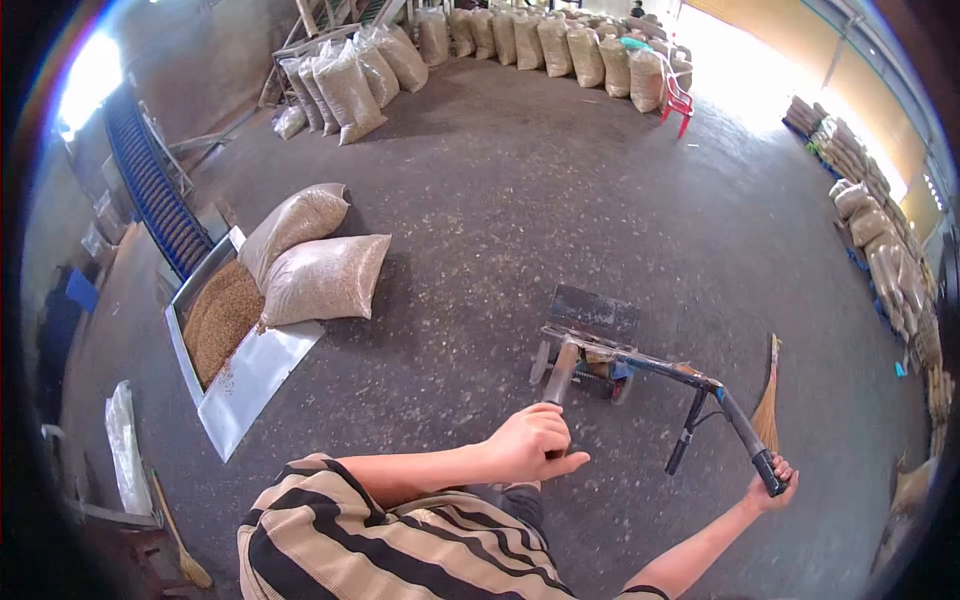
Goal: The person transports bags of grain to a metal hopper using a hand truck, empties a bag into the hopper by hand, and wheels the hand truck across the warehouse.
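I am holding a metal hand truck (600,345) by its two handles. My left hand (530,445) is closed around the left handle bar. My right hand (772,485) grips the black rubber grip of the right handle. The truck's flat toe plate (595,310) and small wheels rest on the concrete floor ahead of me, and nothing lies on the plate. Two full grain sacks (310,260) lie to the left, leaning at the edge of a metal hopper tray (250,385) filled with brown grain.
A blue conveyor (150,185) rises at the left behind the hopper. Rows of filled sacks (560,45) line the far wall and the right side (880,230). A red plastic chair (678,100) stands at the back. One broom (768,400) lies right of the truck, another broom (180,545) lower left.
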